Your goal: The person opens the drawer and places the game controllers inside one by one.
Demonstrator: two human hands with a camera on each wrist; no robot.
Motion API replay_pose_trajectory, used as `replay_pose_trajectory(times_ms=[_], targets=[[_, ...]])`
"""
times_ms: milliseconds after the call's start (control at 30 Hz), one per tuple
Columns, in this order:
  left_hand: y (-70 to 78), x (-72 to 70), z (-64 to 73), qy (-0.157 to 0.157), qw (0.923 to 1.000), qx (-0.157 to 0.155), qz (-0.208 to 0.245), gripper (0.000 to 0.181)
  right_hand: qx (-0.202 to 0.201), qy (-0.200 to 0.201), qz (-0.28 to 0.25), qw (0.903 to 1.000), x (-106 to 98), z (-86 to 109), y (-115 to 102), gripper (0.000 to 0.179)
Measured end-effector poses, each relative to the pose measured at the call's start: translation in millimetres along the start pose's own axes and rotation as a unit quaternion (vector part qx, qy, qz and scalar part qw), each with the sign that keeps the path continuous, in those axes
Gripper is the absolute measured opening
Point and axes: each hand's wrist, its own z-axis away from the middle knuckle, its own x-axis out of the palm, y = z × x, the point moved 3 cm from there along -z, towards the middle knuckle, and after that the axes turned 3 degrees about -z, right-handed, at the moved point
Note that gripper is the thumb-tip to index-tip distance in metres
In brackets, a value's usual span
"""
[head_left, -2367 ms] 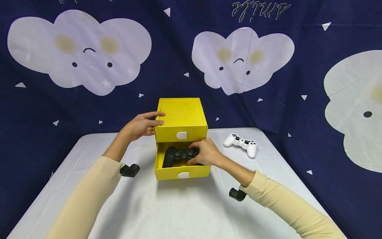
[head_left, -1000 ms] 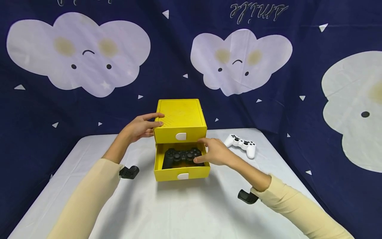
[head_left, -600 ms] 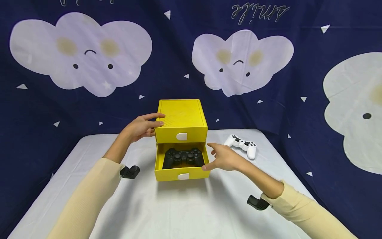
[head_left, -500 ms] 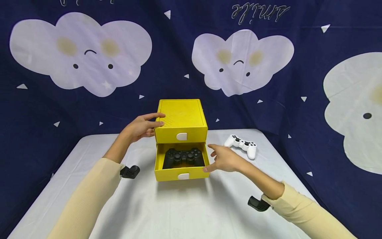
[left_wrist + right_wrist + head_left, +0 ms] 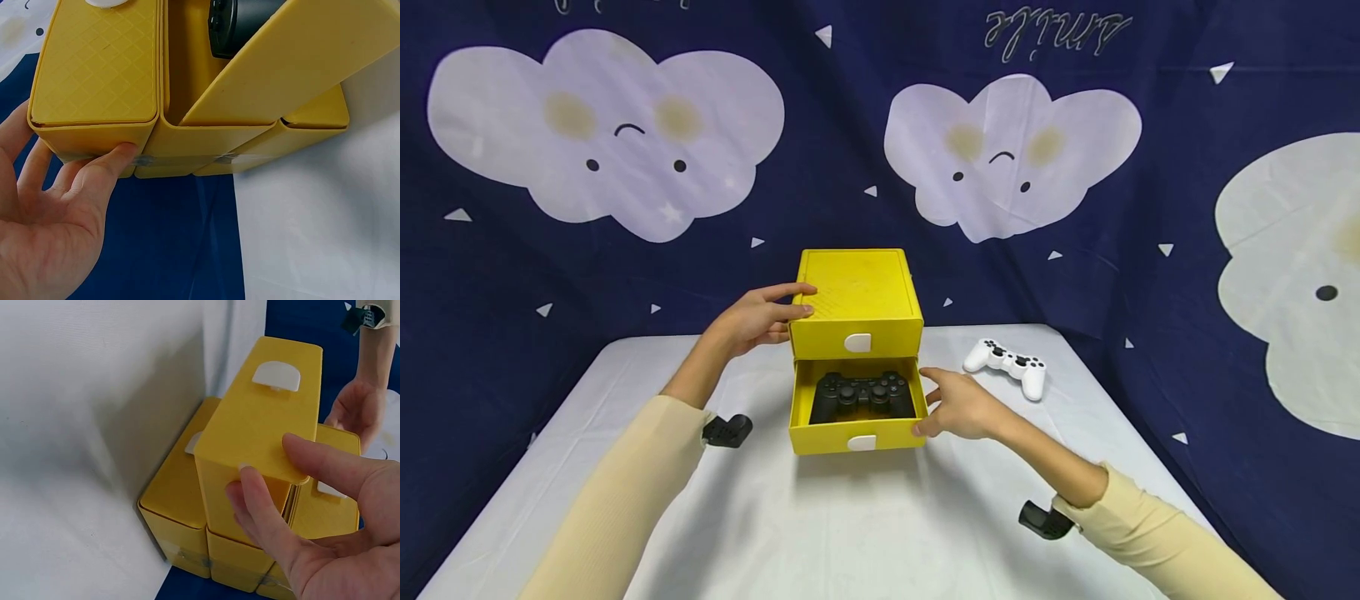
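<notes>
A yellow drawer cabinet [image 5: 857, 283] stands at the table's middle, its middle drawer [image 5: 827, 437] pulled out. Inside that drawer lies a black game controller [image 5: 861, 393]. My left hand [image 5: 752, 321] rests at the cabinet's upper left edge; in the left wrist view its thumb [image 5: 127, 149] presses the side by the top drawer. My right hand [image 5: 962, 404] is at the open drawer's front right corner and holds nothing. In the right wrist view its thumb [image 5: 312, 453] overlaps the drawer's front while its other fingers [image 5: 262, 503] lie along the side.
A white game controller [image 5: 1006, 367] lies on the white-covered table [image 5: 865, 533], right of the cabinet. A closed lower drawer [image 5: 181, 469] sits beneath the open one. Behind the table hangs a dark blue cloth [image 5: 835, 167] printed with clouds.
My right hand has let go of the black controller, withdrawn to the right out of the drawer and come to its front right corner. The left hand has stayed on the cabinet.
</notes>
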Motion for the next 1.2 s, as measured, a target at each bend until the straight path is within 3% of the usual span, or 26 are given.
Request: replay_pose_trajectory(times_ms=[1200], targets=[[-1.8,-1.1,-4.2,0.004,1.0000,-0.004,-0.007,0.055,0.016,-0.002,-0.031,0.9994,-5.6,-7.8,-1.9,0.104]])
